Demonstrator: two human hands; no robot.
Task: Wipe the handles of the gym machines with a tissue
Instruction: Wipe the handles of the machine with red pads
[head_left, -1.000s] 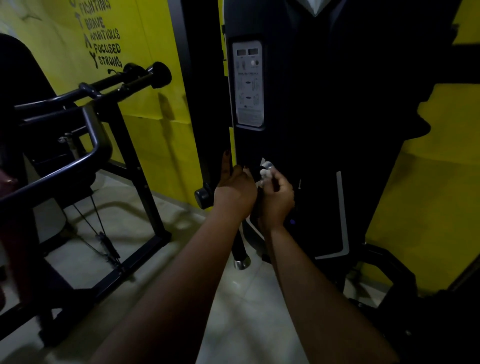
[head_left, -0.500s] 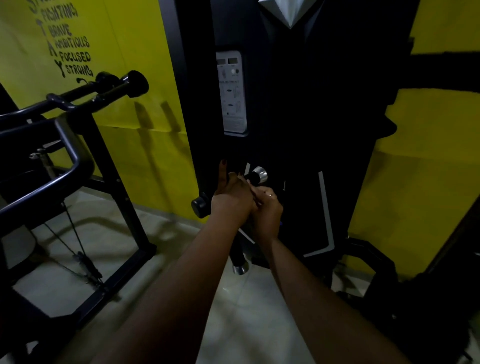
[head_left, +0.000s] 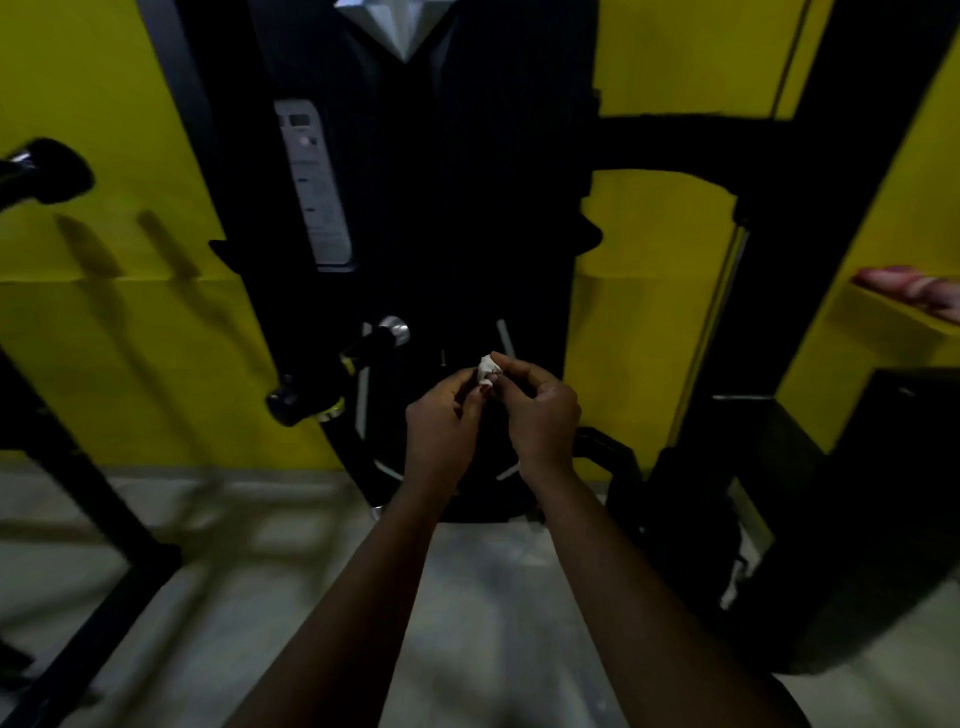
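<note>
**Hand state.** We hold one tissue (head_left: 488, 368), a small white wad, between both hands in front of the black machine (head_left: 467, 208). The left hand (head_left: 441, 415) has its fingers (head_left: 464, 378) curled against the wad's lower left side. The right hand (head_left: 540, 410) pinches the upper right side between thumb and forefinger. Both grips are closed on the tissue, and neither hand is on a handle.

**Governing relation.** The nearest handle (head_left: 382, 338) lies up and to the left of the fingers, near but apart. It is a short black bar with a silver end cap. Its long axis appears to slant from the cap down and to the left, though blur and low light keep us from fixing this exactly. A black knob (head_left: 283, 400) sits farther left of the fingers and slightly below them. The left hand is nearer to both.

**Next move, as we judge it.** We would carry the tissue left and slightly up, close it across the bar, then stroke along the slanted axis. This would need one hand to take the tissue alone — the left has the shorter reach.

**Count.**
- Hands: two
- Tissue: one
- Capped handle: one
- Knob: one
- Grip end (head_left: 47, 169): one, black, at the far left, well apart from the fingers and above them
</note>
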